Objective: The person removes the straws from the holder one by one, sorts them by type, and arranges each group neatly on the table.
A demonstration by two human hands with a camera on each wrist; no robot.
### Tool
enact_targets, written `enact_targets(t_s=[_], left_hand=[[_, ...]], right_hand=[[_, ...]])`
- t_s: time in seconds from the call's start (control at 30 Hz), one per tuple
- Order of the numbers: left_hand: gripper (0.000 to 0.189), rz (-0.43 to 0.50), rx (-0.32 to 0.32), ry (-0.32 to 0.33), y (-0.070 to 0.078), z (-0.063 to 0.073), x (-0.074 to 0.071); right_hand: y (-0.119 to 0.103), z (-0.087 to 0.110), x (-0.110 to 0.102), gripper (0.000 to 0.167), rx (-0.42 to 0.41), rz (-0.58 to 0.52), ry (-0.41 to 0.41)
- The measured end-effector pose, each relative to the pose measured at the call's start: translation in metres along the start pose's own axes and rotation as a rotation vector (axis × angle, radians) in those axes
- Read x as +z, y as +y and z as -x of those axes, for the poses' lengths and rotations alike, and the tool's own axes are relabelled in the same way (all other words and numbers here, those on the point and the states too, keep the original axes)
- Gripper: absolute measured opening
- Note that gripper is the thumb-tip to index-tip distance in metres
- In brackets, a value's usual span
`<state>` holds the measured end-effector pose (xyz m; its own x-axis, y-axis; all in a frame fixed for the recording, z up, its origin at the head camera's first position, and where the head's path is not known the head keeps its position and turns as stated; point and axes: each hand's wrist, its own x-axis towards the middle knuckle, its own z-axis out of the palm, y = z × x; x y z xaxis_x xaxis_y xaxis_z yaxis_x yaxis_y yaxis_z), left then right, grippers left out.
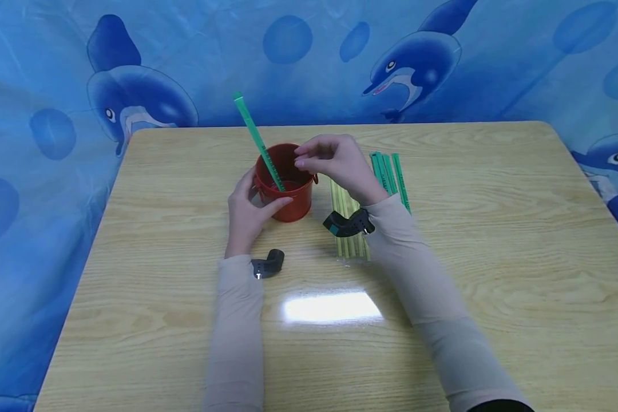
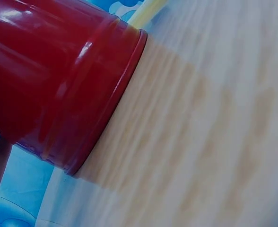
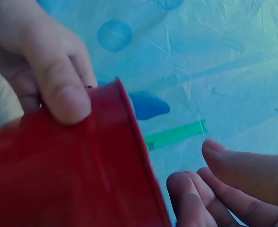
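Observation:
A small red bucket (image 1: 297,204) stands upright on the table, with little side handles. My left hand (image 1: 245,216) holds it from the left, thumb against the near side; in the right wrist view that thumb (image 3: 73,104) presses the red wall. A long green stick (image 1: 260,143) with dark print leans inside the bucket, its top rising past the far left rim. Over the right rim hovers my right hand (image 1: 340,162), its fingers bent. Thumb and fingertips stand apart in the right wrist view, and nothing shows between them. The bucket's base (image 2: 110,104) fills much of the left wrist view.
Right of the bucket lie several green printed sticks (image 1: 386,171) and a row of yellow-green sticks (image 1: 342,200), partly covered by the right hand and forearm. The wooden table (image 1: 494,257) has a bright reflection near its middle. Behind hangs a blue dolphin-print sheet (image 1: 226,51).

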<state>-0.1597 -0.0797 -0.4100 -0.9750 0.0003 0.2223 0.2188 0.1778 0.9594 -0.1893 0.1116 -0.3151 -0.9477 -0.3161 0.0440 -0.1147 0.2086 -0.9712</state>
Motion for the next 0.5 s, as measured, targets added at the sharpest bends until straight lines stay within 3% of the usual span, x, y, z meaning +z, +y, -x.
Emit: enact_targets(t_s=[0.3,0.5], left_hand=[[0.071,-0.006,0.015,-0.002,-0.002,-0.001,-0.001],[0.07,-0.02,0.001,-0.004,-0.002,0.0,-0.001]], right_hand=[[-0.007,-0.02,0.026,0.021,-0.056,0.043,0.034],[0.006,-0.031,0.039,0.018,-0.121,0.173,0.155]])
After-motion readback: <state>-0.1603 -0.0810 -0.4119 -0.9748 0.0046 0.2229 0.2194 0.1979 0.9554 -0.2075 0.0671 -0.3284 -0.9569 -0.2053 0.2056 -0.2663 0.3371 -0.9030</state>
